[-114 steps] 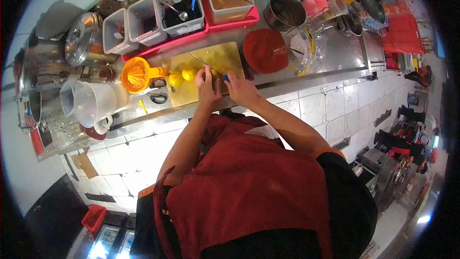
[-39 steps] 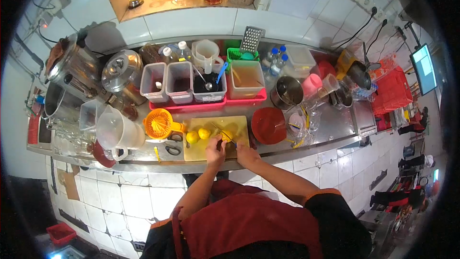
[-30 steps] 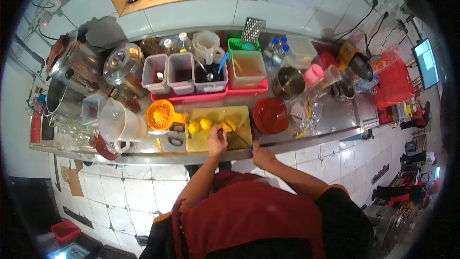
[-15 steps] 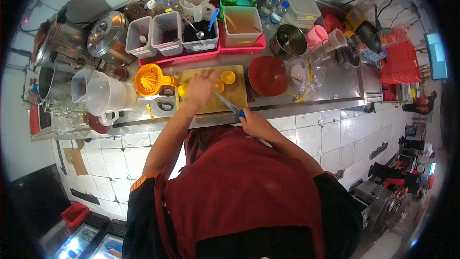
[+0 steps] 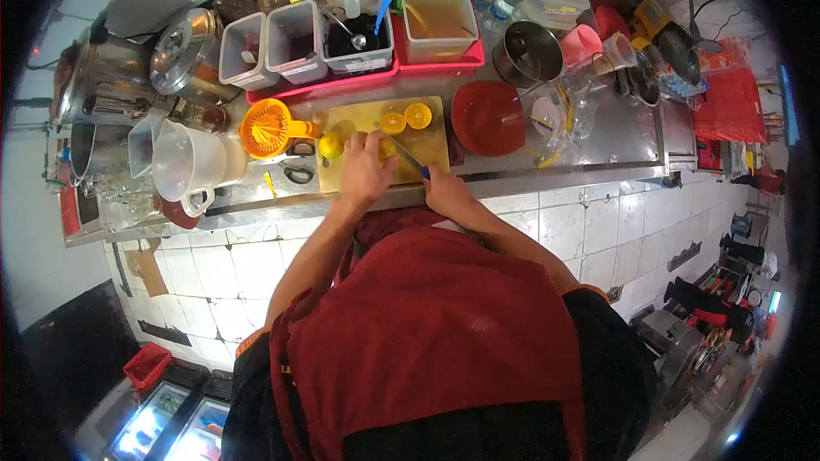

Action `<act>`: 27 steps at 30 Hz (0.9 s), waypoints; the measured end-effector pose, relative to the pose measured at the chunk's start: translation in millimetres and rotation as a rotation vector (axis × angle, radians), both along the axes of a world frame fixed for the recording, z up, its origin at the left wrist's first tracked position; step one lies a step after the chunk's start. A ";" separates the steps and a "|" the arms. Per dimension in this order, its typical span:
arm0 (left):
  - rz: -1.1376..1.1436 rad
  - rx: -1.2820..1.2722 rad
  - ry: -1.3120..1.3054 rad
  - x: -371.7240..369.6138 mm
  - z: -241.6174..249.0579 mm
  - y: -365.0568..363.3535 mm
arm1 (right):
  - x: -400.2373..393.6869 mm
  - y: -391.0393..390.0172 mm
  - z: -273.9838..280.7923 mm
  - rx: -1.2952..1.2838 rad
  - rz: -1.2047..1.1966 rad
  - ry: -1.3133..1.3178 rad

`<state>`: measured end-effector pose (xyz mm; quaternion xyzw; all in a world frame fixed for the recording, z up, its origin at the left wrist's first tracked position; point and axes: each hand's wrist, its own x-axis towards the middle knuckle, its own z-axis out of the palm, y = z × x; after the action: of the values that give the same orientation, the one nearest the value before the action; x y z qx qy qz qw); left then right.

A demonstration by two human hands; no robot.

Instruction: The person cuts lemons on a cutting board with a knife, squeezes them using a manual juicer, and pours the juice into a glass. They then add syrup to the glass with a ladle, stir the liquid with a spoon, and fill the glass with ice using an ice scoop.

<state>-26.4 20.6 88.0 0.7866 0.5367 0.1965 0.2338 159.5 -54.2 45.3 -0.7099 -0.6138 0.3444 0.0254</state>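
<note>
My left hand is low on the wooden cutting board, its fingers closed over an orange that they partly hide. In my right hand is a knife with a blue handle, its blade slanting up and left beside that orange. Two orange halves lie cut side up near the board's far edge. Left of my left hand sits a yellow-green whole orange. An orange citrus juicer stands just left of the board.
Black-handled scissors lie left of the board, near a plastic jug. A red bowl stands to the right, with a metal pot behind it. Plastic containers fill a pink tray at the back.
My left hand has come down toward me and closed on an orange. The cut halves now sit side by side farther back. The knife blade has moved up beside my left fingers.
</note>
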 end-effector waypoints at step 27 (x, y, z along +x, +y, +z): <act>0.183 0.266 -0.471 -9.1 -83.2 -25.2 | -52.9 34.9 -9.9 0.328 0.132 0.216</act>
<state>-35.5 -4.5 4.8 0.6914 0.5059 0.4627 0.2281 106.5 -19.3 35.4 -0.6132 -0.7007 0.3149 0.1838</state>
